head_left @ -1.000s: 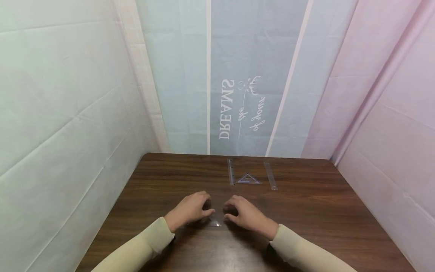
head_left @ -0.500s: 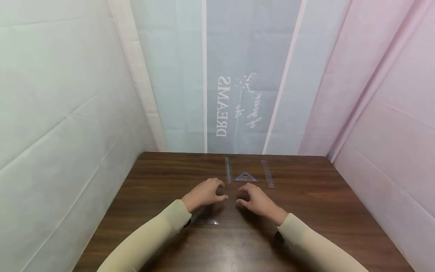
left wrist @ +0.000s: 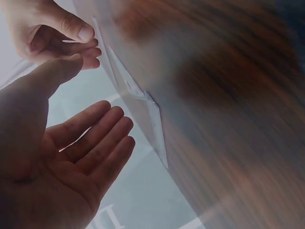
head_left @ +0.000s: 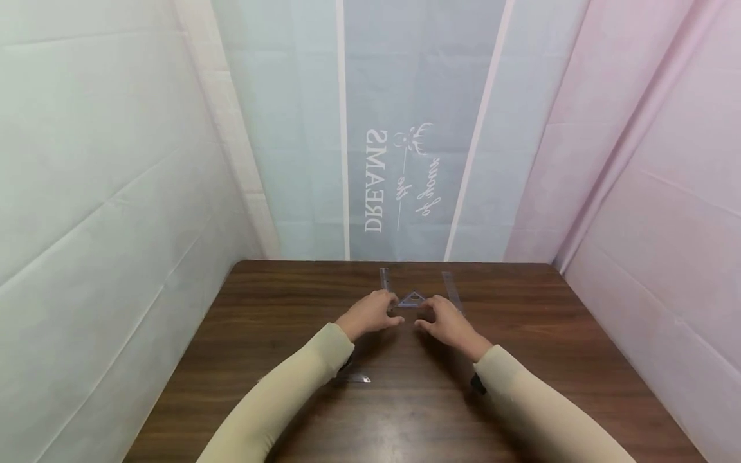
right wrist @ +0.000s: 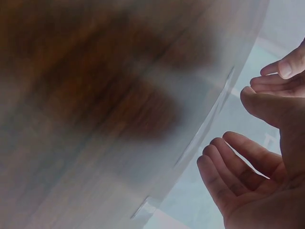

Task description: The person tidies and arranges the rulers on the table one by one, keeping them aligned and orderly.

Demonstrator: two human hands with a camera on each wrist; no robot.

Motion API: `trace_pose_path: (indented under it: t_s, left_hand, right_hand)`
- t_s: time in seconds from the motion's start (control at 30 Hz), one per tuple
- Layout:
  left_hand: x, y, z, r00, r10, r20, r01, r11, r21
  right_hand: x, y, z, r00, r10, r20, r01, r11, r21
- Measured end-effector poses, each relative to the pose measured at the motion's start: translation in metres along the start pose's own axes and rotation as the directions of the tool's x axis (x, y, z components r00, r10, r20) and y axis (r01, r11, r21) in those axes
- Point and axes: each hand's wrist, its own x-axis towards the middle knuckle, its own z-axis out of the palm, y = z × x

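Observation:
My left hand [head_left: 372,315] reaches over the table just in front of a clear set square [head_left: 413,299] with blue edges. Facing it is my right hand [head_left: 448,321], its fingertips overlapping the set square's right corner in the head view. Both hands have loosely bent, spread fingers and hold nothing; the left wrist view shows the left fingers [left wrist: 102,138] above the tabletop. A clear ruler [head_left: 384,278] lies behind the left hand, partly hidden by it. Behind the right hand lies another clear ruler [head_left: 451,288], its near end covered.
The brown wooden table [head_left: 521,386] meets a hanging printed cloth [head_left: 417,77] at its back edge. More cloth hangs on the left and right. A clear pointed plastic piece [head_left: 357,378] lies by the left forearm, mostly hidden under the sleeve [head_left: 289,379].
Both hands have moved away from the near clear piece, forward and to the right, to the set square and rulers. The near piece is left lying on the table. The head view has shifted slightly.

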Motion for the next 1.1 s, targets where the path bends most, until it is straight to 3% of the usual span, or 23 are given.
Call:
trace_pose_path:
  t_s: [0.23, 0.47, 0.67, 0.87, 1.1]
  left_hand:
    - [0.028, 0.004, 0.007, 1.0, 0.004, -0.019, -0.003, 0.999, 0.041]
    - [0.047, 0.006, 0.017, 1.0, 0.015, -0.019, -0.012, 0.987, 0.158]
    - [0.057, 0.009, 0.023, 0.999, 0.004, -0.036, 0.005, 0.97, 0.242]
    - [0.063, 0.014, 0.023, 0.999, -0.039, -0.029, 0.046, 0.934, 0.353]
    - [0.07, 0.012, 0.027, 0.997, -0.07, -0.036, 0.079, 0.921, 0.382]
  right_hand:
    - [0.02, 0.014, -0.005, 1.0, 0.028, 0.011, -0.028, 0.999, -0.015]
    - [0.035, 0.021, -0.006, 0.998, 0.045, 0.034, -0.044, 0.999, -0.028]
    - [0.044, 0.022, -0.005, 0.998, 0.039, 0.058, -0.036, 0.998, -0.058]
    - [0.052, 0.024, -0.006, 0.996, 0.051, 0.067, -0.045, 0.995, -0.087]
    - [0.059, 0.026, -0.007, 0.993, 0.078, 0.086, -0.067, 0.99, -0.127]
